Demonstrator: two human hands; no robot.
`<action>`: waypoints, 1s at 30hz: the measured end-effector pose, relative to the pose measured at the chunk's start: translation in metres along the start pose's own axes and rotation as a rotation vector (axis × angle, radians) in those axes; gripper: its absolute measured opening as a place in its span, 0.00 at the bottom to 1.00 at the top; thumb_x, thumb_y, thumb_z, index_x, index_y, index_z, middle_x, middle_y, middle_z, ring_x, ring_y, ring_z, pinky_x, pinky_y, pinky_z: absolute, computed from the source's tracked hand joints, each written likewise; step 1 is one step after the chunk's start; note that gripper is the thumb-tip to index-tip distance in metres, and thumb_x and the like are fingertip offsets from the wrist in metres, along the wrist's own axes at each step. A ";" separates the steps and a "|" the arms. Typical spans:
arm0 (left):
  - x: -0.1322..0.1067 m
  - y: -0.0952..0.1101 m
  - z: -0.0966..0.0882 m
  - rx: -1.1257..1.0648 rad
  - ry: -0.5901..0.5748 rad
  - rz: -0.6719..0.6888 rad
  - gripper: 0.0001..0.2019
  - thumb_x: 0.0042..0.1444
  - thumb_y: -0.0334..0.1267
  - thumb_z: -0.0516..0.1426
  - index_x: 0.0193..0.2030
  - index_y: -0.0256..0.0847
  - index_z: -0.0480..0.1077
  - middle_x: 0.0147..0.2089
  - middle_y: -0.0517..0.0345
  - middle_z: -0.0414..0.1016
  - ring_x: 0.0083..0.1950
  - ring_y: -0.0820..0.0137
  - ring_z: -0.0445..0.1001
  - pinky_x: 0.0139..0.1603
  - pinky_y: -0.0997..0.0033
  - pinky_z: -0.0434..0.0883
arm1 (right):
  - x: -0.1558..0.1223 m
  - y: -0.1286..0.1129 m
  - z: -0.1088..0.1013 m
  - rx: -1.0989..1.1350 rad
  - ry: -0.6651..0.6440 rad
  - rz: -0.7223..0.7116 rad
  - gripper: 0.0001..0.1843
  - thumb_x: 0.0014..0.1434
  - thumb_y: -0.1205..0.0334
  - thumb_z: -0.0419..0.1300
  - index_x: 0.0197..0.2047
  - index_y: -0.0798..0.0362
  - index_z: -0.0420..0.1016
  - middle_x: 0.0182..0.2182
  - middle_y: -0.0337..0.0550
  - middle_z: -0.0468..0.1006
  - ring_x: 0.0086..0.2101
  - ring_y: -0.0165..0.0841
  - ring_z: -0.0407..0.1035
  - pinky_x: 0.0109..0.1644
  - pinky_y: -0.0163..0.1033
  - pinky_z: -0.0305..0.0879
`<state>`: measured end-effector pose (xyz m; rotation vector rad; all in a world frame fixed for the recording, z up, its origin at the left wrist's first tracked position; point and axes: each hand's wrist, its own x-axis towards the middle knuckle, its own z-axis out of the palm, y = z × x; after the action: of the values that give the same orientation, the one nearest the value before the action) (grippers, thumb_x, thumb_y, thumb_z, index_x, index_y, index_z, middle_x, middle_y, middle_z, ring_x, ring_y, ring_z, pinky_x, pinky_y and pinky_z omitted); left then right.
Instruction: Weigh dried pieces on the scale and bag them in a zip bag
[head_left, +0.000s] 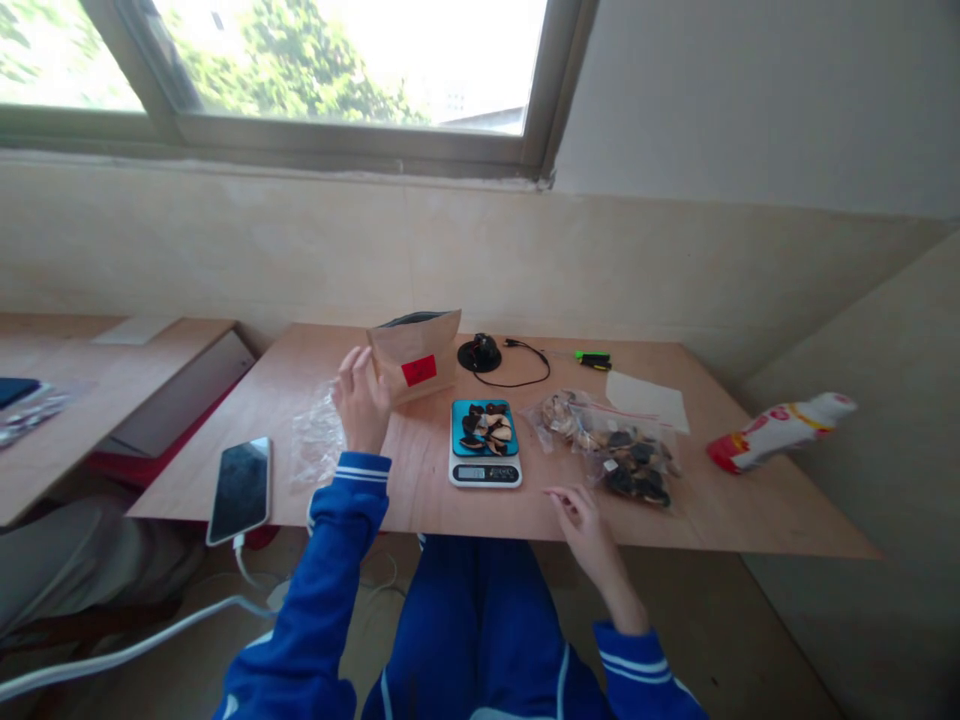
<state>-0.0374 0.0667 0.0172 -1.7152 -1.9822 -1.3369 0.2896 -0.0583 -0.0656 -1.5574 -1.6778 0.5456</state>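
Observation:
A small white kitchen scale (486, 478) with a blue top stands at the middle of the table. Dried mushroom slices (489, 430), dark-edged and pale inside, lie heaped on it. My left hand (362, 400) is raised at the left side of an upright brown paper bag (409, 350) with a red label; its fingers are bent but apart, and contact with the bag is unclear. My right hand (583, 520) hovers by the front table edge, fingers loosely curled, nothing visible in them. Beside it lies a clear zip bag (637, 465) of dried mushrooms.
Another clear bag (561, 415) and a paper sheet (649, 398) lie behind. A bottle (780, 432) is at right, a black round-based device (480, 353) with a cable behind the scale, screwdrivers (594, 360) nearby. Left are crumpled plastic (313, 440) and a phone (241, 490) on a cable.

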 end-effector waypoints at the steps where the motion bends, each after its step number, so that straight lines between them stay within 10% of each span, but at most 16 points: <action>1: 0.013 0.011 0.003 0.007 -0.014 0.049 0.25 0.59 0.39 0.51 0.64 0.43 0.58 0.66 0.47 0.59 0.62 0.58 0.61 0.61 0.57 0.56 | 0.001 -0.004 0.001 0.007 -0.006 -0.010 0.17 0.63 0.51 0.50 0.39 0.49 0.77 0.36 0.49 0.75 0.40 0.42 0.70 0.47 0.48 0.67; 7: 0.046 0.020 0.015 0.036 -0.070 0.149 0.14 0.60 0.41 0.53 0.51 0.47 0.71 0.54 0.52 0.73 0.59 0.55 0.60 0.59 0.51 0.52 | 0.009 -0.025 -0.006 0.052 -0.039 -0.092 0.14 0.64 0.54 0.51 0.40 0.48 0.77 0.36 0.47 0.76 0.39 0.39 0.71 0.44 0.43 0.68; 17: -0.036 0.015 -0.011 0.062 -0.045 0.357 0.06 0.58 0.41 0.57 0.38 0.48 0.75 0.51 0.53 0.72 0.51 0.61 0.69 0.55 0.56 0.56 | 0.111 -0.141 -0.012 0.203 -0.254 -0.566 0.14 0.65 0.67 0.50 0.50 0.50 0.72 0.48 0.45 0.75 0.51 0.33 0.68 0.56 0.41 0.63; 24: -0.047 0.017 -0.010 0.029 -0.068 0.310 0.06 0.59 0.39 0.56 0.39 0.45 0.73 0.51 0.54 0.73 0.48 0.62 0.71 0.53 0.58 0.63 | 0.173 -0.173 0.026 -0.372 -0.606 -0.797 0.18 0.59 0.78 0.50 0.47 0.60 0.75 0.45 0.53 0.78 0.45 0.38 0.73 0.49 0.40 0.68; 30: -0.041 0.010 -0.011 -0.290 -0.226 0.304 0.08 0.62 0.35 0.51 0.38 0.43 0.72 0.59 0.52 0.63 0.57 0.65 0.67 0.56 0.61 0.69 | 0.198 -0.184 0.033 -0.606 -0.584 -0.775 0.17 0.58 0.76 0.51 0.47 0.60 0.76 0.45 0.54 0.79 0.44 0.39 0.74 0.47 0.37 0.65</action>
<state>-0.0204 0.0295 0.0012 -2.2825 -1.5962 -1.4250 0.1548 0.1105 0.1006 -0.9875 -2.8882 0.0588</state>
